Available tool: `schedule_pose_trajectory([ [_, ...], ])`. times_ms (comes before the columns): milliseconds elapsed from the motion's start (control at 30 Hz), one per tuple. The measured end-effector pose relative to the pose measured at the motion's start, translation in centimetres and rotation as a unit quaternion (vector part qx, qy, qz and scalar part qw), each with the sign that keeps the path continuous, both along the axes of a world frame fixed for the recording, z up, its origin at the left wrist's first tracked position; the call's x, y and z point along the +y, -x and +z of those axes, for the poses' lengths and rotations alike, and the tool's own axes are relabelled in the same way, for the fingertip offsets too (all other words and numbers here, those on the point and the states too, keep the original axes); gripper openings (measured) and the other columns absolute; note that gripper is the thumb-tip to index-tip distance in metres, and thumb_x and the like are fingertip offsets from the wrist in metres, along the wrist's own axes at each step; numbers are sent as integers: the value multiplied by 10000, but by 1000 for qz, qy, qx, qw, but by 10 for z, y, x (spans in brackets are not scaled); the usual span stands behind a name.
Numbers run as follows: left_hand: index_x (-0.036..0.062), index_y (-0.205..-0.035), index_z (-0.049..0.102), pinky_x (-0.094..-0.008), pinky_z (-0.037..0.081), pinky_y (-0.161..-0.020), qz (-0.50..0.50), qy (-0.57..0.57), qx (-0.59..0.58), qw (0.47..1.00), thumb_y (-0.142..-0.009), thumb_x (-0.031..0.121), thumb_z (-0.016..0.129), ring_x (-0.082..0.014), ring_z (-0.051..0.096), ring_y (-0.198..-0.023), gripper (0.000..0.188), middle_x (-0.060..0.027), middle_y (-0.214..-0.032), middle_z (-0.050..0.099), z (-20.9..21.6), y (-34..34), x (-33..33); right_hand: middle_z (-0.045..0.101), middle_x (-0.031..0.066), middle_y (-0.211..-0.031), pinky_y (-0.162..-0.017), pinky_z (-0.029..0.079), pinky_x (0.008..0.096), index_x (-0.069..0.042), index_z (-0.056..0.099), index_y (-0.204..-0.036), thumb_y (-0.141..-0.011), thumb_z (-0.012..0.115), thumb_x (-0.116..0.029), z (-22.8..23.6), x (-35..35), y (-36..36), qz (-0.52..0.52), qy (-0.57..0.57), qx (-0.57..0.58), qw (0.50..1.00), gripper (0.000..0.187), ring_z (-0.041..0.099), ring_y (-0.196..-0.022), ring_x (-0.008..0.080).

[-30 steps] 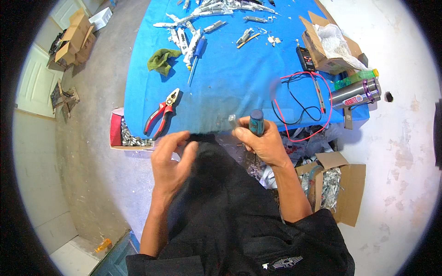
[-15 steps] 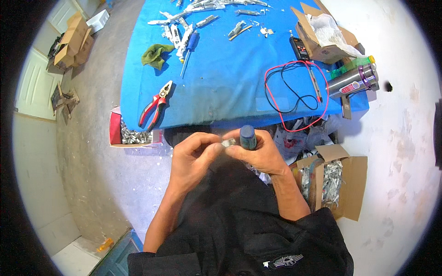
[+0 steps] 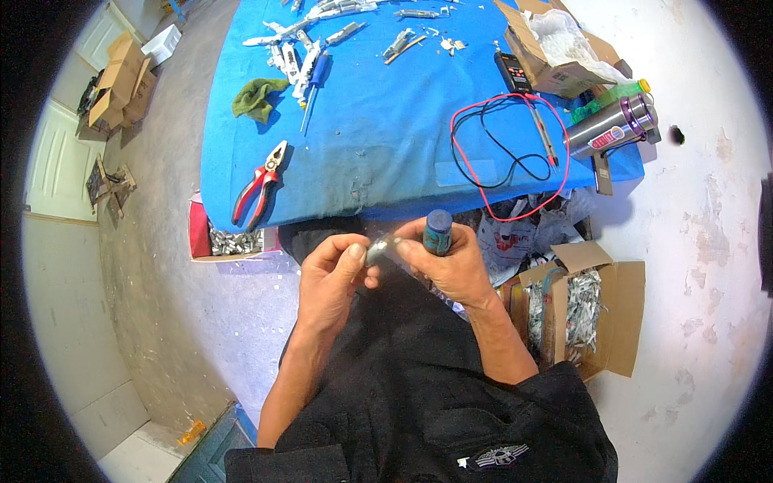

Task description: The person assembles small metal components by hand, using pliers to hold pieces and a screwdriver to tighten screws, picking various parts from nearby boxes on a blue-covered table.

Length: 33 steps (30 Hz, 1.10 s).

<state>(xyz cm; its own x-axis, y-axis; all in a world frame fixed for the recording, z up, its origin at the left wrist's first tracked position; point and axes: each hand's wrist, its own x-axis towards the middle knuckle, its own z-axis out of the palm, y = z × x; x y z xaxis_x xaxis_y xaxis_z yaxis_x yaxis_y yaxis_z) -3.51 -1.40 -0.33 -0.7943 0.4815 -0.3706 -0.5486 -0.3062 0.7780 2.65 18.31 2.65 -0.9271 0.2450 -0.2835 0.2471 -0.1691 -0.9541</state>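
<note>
Just off the table's near edge, my left hand [image 3: 328, 274] pinches a small silvery piece [image 3: 376, 252] between thumb and fingertips. What kind of part it is cannot be made out. My right hand [image 3: 460, 270] is closed around a tool with a dark blue-green handle [image 3: 437, 233], which points up; its working end is hidden below the hand. The right thumb and forefinger tips come close to the silvery piece, and a blur there hides whether they touch it. Pliers with red and black grips [image 3: 259, 187] lie on the blue-covered table [image 3: 386, 129], ahead and left.
A blue screwdriver [image 3: 316, 79], a green cloth [image 3: 258, 98] and several silvery pieces [image 3: 346, 10] lie farther back. At right are a meter [image 3: 513, 72] with looped leads and a steel flask [image 3: 610, 130]. Below the table stand a box of metal bits [image 3: 235, 243] and a carton of scraps [image 3: 616, 322].
The silvery piece has turned and moved slightly left with my left hand, away from the right fingertips. My right hand keeps the tool. The whole view has shifted slightly.
</note>
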Motion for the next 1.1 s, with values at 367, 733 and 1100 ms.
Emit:
schedule_pose_trajectory([
  [367, 27, -1211, 679, -298, 597, -713, -3, -30, -19, 999, -1078, 166, 680, -169, 706, -829, 192, -92, -1019, 736, -13, 7, -10, 715, -9, -963, -800, 539, 268, 3, 731, -1211, -923, 812, -47, -24, 23, 4, -104, -170, 41, 979, 303, 644, -867, 72],
  [733, 8, -1219, 684, -352, 609, -883, -15, -48, 26, 998, -956, 101, 824, -194, 718, -1000, 312, -91, -1128, 739, -4, 5, 1, 755, 7, -1077, -901, 562, 278, -6, 731, -1243, -910, 838, -55, 3, 2, -5, 66, 4, 60, 996, 353, 682, -994, 86],
  [1100, -10, -1249, 688, -320, 560, -1002, -20, 6, 88, 996, -930, -7, 815, -170, 703, -1107, 343, -82, -1186, 734, 3, 1, 3, 742, 14, -1078, -901, 531, 274, -8, 747, -1182, -927, 825, -69, -11, 3, -4, 45, -32, 105, 993, 273, 655, -993, 87],
])
